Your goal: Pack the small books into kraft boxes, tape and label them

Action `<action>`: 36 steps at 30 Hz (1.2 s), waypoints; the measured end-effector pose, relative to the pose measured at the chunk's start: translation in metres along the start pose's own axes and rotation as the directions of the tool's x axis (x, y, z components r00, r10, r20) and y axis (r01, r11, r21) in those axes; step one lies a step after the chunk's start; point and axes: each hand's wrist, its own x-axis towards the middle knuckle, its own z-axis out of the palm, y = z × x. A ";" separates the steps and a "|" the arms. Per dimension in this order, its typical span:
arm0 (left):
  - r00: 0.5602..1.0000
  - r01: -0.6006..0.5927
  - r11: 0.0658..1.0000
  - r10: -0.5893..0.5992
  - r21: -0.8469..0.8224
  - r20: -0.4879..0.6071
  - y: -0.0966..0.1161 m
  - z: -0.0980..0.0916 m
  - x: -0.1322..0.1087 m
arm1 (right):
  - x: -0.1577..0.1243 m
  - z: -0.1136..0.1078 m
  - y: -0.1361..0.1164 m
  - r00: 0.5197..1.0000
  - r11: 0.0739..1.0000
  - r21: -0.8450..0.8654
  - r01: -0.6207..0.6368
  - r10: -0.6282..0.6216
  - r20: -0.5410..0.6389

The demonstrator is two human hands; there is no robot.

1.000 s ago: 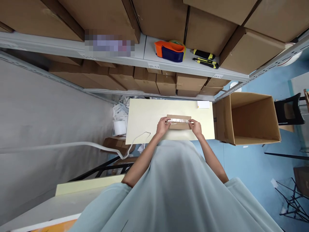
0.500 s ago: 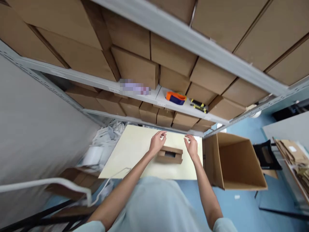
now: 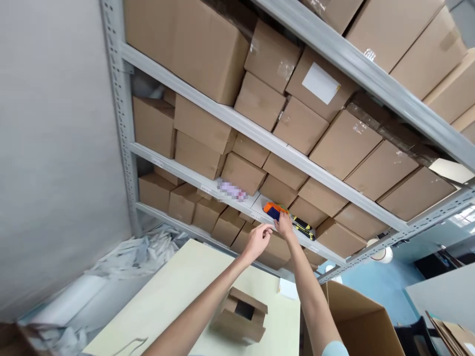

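My right hand (image 3: pixel 284 224) is up at the shelf ledge, its fingers on the orange and dark blue object (image 3: pixel 273 209); how firmly they close on it is hard to see. Beside it, slightly lower and to the left, my left hand (image 3: pixel 259 239) hangs in the air with bent fingers and thumb apart, holding nothing. Black and yellow tools (image 3: pixel 303 227) lie on the ledge just right of my right hand. Below, a small brown carton (image 3: pixel 242 316) with raised flaps and a dark opening rests on the cream table (image 3: pixel 185 291).
Metal shelving (image 3: pixel 222 114) packed with cardboard boxes (image 3: pixel 202 158) rises in front. A large open carton (image 3: pixel 365 321) stands right of the table. White wrapping material (image 3: pixel 122 272) is heaped at the left beside the wall. A blurred purple item (image 3: pixel 232 190) lies on the ledge.
Both hands have risen from above the table to the shelf ledge and come close together. My right hand has reached the orange and blue object. The view has tilted up towards the shelves.
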 end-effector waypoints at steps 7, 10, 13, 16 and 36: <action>0.999 0.050 0.998 -0.050 -0.043 0.020 -0.008 -0.015 -0.019 | 0.016 0.012 -0.012 0.999 0.997 -0.066 -0.041 0.043 0.023; 0.997 0.072 0.997 -0.071 -0.037 0.032 -0.014 -0.016 -0.029 | 0.017 0.009 -0.005 0.999 0.998 -0.049 -0.026 0.028 0.037; 0.997 0.079 0.996 -0.078 -0.045 0.029 -0.020 -0.015 -0.040 | 0.012 0.008 0.004 0.999 1.000 -0.005 0.012 -0.011 0.037; 0.994 0.105 0.992 -0.107 -0.070 -0.019 -0.027 -0.015 -0.050 | -0.010 0.015 0.012 0.999 0.996 0.071 0.046 -0.047 0.013; 0.938 0.269 0.944 -0.213 -0.189 0.272 0.028 -0.030 -0.162 | -0.288 0.010 -0.037 0.959 0.096 0.963 -0.252 0.158 0.235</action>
